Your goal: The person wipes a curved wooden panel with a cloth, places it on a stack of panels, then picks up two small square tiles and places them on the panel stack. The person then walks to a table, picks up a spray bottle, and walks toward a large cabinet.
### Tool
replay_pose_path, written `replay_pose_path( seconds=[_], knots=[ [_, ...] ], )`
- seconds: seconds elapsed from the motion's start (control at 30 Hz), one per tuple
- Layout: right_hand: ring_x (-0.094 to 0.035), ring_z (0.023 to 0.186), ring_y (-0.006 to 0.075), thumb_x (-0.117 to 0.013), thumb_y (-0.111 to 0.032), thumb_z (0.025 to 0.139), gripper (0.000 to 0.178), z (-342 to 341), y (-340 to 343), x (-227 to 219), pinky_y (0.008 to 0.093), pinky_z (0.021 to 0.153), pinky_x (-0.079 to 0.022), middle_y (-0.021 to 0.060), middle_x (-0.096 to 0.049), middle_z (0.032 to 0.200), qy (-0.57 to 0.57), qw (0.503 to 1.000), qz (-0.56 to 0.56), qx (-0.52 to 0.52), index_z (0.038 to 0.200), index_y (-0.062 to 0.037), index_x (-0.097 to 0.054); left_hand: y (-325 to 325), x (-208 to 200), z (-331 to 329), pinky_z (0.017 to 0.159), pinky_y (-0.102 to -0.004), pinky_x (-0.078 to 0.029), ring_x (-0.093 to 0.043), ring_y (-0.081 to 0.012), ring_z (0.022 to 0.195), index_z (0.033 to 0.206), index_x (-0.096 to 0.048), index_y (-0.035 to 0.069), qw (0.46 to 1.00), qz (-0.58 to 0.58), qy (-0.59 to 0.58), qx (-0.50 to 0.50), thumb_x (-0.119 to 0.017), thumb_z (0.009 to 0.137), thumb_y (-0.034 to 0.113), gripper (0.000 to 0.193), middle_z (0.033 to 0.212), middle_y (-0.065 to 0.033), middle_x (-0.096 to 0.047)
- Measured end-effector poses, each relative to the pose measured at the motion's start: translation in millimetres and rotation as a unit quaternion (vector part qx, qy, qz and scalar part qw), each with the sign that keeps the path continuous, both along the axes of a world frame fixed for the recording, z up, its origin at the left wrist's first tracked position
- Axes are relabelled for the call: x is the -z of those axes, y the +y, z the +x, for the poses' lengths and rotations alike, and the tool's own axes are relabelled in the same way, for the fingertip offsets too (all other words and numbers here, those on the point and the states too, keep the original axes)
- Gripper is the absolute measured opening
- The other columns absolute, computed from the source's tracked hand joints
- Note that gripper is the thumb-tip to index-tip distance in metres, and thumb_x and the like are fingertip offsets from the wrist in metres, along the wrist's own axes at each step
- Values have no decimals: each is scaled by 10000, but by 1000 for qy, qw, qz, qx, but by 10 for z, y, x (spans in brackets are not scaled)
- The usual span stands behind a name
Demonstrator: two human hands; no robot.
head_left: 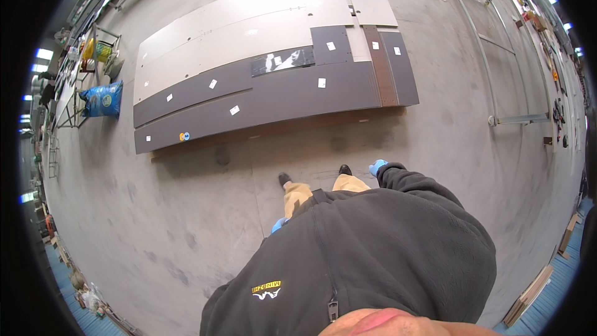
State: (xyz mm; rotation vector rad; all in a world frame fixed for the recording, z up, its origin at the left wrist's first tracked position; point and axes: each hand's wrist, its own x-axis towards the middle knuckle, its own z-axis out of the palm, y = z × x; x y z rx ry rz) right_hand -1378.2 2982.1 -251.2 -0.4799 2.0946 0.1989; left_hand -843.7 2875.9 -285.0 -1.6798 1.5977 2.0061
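My right hand (pixel 377 167), in a blue glove, hangs at my right side below the dark sleeve. Its fingers look curled in, and no object shows in them. Of my left hand (pixel 279 224), also blue-gloved, only a small part shows past my jacket; its fingers are hidden. Ahead of me lies a low, wide stack of flat boards (pixel 280 90). Its top has pale panels (pixel 224 28) on the far side, dark grey panels (pixel 283 96) on the near side and a brown strip (pixel 380 68) at the right. Small white labels are on many panels. Both hands are apart from the stack.
To the right stands a metal tube frame (pixel 488 43) with a low bar (pixel 522 119). At the left, a blue sack (pixel 101 99) leans by a metal rack (pixel 74 96). Grey concrete floor (pixel 205 211) surrounds the stack, and my shoes (pixel 345 169) are close to its near edge.
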Motion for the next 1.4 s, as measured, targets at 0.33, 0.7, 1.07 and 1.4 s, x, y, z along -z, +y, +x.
replay_pose_path(
  seconds=[0.33, 0.7, 1.07, 1.4],
  knots=[
    [-675, 1202, 340, -607, -412, 983, 429, 2451, -2218, 111, 419, 1031, -508, 163, -738, 1238, -22, 989, -143, 13, 1218, -83, -752, -1170, -719, 2230, 883, -357, -544, -689, -196, 962, 1151, -726, 8, 987, 13, -131, -87, -637, 987, 322, 366, 1021, -91, -751],
    [-707, 1106, 305, -639, -403, 983, 411, 4306, -4435, 59, 417, 987, -523, 156, -767, 1143, -108, 973, -148, -143, 1193, -71, -760, -3035, -421, 3882, 950, -358, -541, -688, -199, 1058, 1188, -715, -6, 910, -133, -102, -380, -670, 978, 359, 424, 1120, -102, -752],
    [-672, 1202, 344, -632, -440, 952, 435, 6385, -7648, -105, 416, 1045, -493, 158, -747, 1215, -33, 915, -122, -384, 1214, -119, -764, -3844, -628, 5672, 943, -393, -530, -685, -251, 1055, 1085, -713, 5, 864, -2, -120, -489, -650, 958, 399, 419, 1088, -141, -745],
    [-680, 1186, 283, -643, -377, 984, 425, 9605, -9298, -19, 397, 1050, -494, 134, -746, 1230, -153, 917, -216, -298, 1272, -74, -724, -4873, -111, 8313, 725, -456, -546, -674, -293, 818, 1000, -660, 53, 883, 40, -209, -418, -617, 939, 438, 392, 911, -149, -712]
  ],
)
